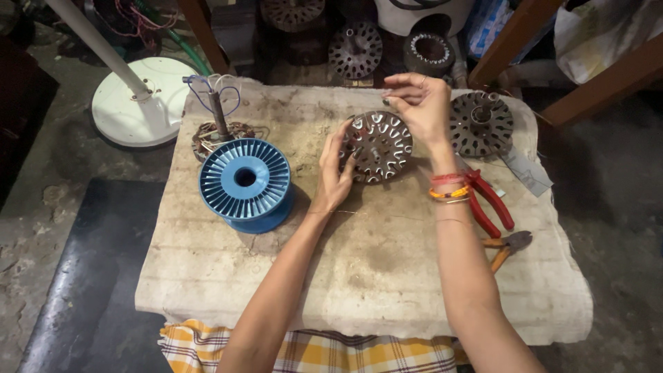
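A round slotted metal stator core (378, 146) stands tilted on the cloth-covered table (387, 276). My left hand (336, 170) grips its left rim. My right hand (420, 105) hovers over its upper right edge with fingertips pinched together, seemingly on a thin wire too fine to see. Bangles and a red thread circle my right wrist.
A blue plastic spool (245, 183) sits left of the core, with a wound coil and shaft (219, 128) behind it. A second stator core (480, 124) lies at the right. Red-handled pliers (490, 202) and orange-handled cutters (507, 246) lie by my right forearm. A white fan base (138, 100) stands on the floor.
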{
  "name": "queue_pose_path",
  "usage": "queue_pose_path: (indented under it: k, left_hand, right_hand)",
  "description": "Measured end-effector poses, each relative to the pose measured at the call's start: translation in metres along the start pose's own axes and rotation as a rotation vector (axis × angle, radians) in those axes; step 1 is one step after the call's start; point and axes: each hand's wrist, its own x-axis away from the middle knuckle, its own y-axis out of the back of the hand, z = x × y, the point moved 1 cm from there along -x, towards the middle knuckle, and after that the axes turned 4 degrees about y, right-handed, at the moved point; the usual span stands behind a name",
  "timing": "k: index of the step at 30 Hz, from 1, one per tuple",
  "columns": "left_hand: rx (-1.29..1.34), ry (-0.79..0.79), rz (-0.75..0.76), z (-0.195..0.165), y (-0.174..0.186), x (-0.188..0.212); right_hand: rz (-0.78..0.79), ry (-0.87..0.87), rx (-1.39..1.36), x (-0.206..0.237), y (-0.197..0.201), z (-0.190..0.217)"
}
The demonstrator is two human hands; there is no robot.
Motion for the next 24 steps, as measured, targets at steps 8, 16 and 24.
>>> queue_pose_path:
  k: [8,16,24]
  left_hand:
    - [0.022,0.081,0.017,-0.005,0.003,-0.002]
    - [0.019,0.088,0.005,-0.008,0.002,-0.002]
    - [0.007,0.049,-0.014,-0.002,0.000,-0.001]
  right_hand:
    - [-0.030,0.046,-0.147,-0.001,-0.031,0.007]
    - [0.005,-0.012,-0.436,-0.001,-0.019,0.016]
    - [-0.349,0.032,-0.502,-0.004,0.007,0.006]
